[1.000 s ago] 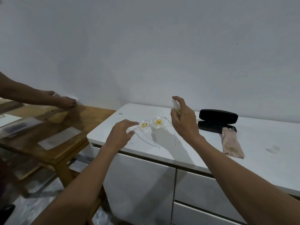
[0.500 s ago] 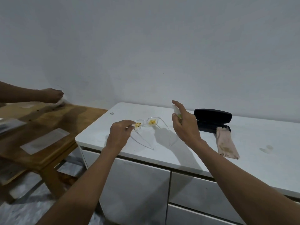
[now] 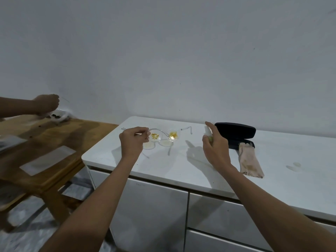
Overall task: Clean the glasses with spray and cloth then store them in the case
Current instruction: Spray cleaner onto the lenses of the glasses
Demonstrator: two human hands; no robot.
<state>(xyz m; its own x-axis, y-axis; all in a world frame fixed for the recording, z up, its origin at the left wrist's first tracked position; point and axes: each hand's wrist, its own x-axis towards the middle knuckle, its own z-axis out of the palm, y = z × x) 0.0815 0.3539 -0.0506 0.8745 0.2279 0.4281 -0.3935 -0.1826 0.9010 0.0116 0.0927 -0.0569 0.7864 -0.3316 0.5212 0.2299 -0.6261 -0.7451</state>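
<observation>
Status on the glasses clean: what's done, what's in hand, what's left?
Done: case lies open on the white counter; cloth is laid out beside it.
In hand: left hand holds the glasses up by one temple; right hand grips the spray bottle, forefinger on top, nozzle toward the lenses.
Left: yellow smears on both lenses, so wiping with the cloth, then casing.

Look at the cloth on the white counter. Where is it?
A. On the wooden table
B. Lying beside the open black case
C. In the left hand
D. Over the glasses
B: the beige cloth lies flat on the white counter, its top end right by the open black case, away from both hands and the glasses.
</observation>
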